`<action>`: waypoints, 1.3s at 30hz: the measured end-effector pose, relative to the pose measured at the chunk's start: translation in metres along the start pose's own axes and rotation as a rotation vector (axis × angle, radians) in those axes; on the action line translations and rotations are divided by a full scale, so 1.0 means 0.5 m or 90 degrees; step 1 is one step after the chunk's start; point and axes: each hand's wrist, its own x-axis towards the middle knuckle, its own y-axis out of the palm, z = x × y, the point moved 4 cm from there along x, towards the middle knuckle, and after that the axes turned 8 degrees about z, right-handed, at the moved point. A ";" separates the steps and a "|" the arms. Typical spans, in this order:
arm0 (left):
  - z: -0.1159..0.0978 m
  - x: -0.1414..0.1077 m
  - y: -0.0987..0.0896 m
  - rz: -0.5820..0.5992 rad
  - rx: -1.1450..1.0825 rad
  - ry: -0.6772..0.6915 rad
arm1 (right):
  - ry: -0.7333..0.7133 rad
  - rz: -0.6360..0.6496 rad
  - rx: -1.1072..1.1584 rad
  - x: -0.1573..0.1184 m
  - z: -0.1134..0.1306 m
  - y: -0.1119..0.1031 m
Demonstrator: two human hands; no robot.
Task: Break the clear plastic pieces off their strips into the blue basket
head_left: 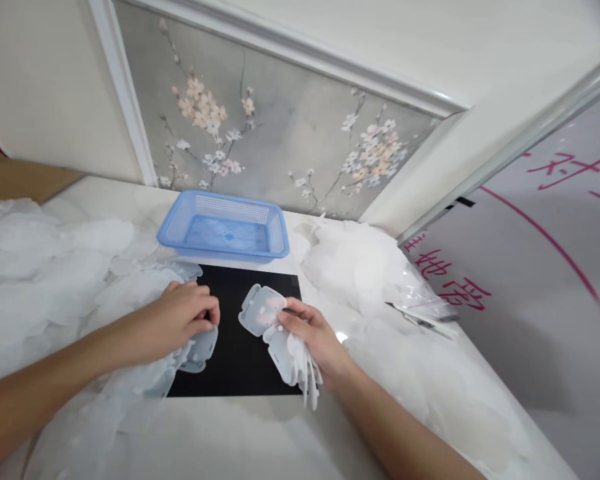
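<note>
My right hand (317, 333) is closed around a fanned bundle of thin translucent plastic pieces (286, 350). One rounded, notched piece (256, 310) sticks out to the left from its fingertips, above a black mat (240, 360). On the mat's left side, my left hand (193, 310) has its fingers curled, thumb and forefinger together at the top edge of another translucent plastic piece (200, 350). More such pieces lie beneath and beside this hand, partly hidden by it.
Heaps of whitish translucent pieces cover the table's left (40, 267) and right (355, 260). A blue plastic basket (225, 250) stands behind the mat, against a wall panel with painted blossoms. Tweezers-like metal tools (420, 320) lie at right, near a whiteboard (545, 280) with red writing.
</note>
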 end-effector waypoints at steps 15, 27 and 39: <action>-0.008 0.010 0.008 -0.023 -0.847 -0.063 | -0.058 0.015 -0.160 -0.005 0.002 -0.002; -0.016 0.008 0.011 0.011 -0.934 -0.077 | -0.090 -0.094 -0.082 0.057 0.161 0.018; -0.029 -0.001 0.012 0.026 -0.908 -0.060 | -0.190 -0.012 -0.707 0.371 0.274 0.105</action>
